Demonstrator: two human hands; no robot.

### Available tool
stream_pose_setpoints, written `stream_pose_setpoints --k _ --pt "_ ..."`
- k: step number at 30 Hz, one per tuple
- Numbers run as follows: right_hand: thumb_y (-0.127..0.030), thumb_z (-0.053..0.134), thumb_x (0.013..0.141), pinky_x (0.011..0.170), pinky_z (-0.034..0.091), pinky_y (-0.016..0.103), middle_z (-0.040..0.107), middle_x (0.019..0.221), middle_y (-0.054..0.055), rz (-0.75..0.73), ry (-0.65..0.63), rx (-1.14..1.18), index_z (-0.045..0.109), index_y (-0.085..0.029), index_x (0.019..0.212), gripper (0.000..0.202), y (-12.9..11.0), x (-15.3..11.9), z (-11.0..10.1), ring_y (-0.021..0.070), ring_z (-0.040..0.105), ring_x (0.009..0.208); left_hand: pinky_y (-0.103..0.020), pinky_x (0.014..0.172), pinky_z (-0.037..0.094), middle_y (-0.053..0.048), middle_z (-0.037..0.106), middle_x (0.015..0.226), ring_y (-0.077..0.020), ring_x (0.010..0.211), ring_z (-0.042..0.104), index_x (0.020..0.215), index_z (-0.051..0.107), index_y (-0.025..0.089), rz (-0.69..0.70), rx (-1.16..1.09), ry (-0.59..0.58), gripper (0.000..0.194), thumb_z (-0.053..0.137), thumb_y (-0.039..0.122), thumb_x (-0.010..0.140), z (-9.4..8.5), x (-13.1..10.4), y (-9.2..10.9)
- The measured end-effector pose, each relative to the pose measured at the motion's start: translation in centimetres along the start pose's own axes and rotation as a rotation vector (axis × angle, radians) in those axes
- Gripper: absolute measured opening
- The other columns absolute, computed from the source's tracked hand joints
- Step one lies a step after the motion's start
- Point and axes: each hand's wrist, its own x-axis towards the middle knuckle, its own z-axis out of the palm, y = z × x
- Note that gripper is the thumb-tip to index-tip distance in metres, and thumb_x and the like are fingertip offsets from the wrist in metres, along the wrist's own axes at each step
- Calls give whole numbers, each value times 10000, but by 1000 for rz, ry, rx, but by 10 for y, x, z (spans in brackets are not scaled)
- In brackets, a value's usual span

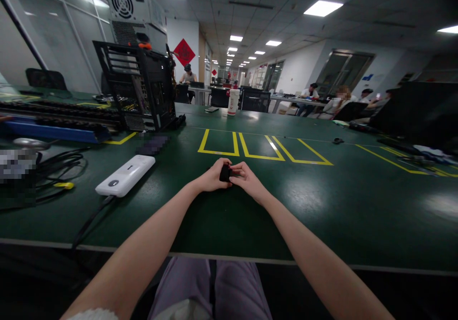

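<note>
A small black block-like object is held between my two hands, just above or on the green table; its exact kind cannot be made out. My left hand is closed round its left side, the thumb low and the fingers over the top. From the right, my right hand pinches the object's edge with thumb and fingertips. Parts of the object are covered by the fingers. Beyond the hands, yellow tape outlines mark the tabletop.
To the left lie a white power bank with a black cable, a dark phone-like item and coiled cables. An open black computer case stands behind them. A white bottle is farther back. People sit at distant desks.
</note>
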Motion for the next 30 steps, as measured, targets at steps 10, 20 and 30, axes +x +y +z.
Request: stream_pose_setpoints --k 10,20,30 --pt "-316 565 726 845 427 391 554 946 20 27 38 -6 464 -229 983 290 6 5 3 167 554 907 -407 901 369 -73 432 1084 -241 1031 450 1114 361 184 -7 -8 -7 601 653 172 589 0 1 3" --pt "-271 594 702 852 429 371 544 968 13 6 -27 -7 472 -226 933 264 -2 0 1 170 536 961 -414 917 354 -72 434 1085 -246 1044 444 1109 362 184 -12 -18 -3 602 650 156 581 0 1 2" --pt "-300 552 737 850 417 381 532 975 30 40 27 -51 455 -226 1003 292 -6 1 5 167 542 919 -413 882 386 -69 440 1081 -241 1019 462 1109 370 188 -20 -24 0 601 656 158 581 0 1 3"
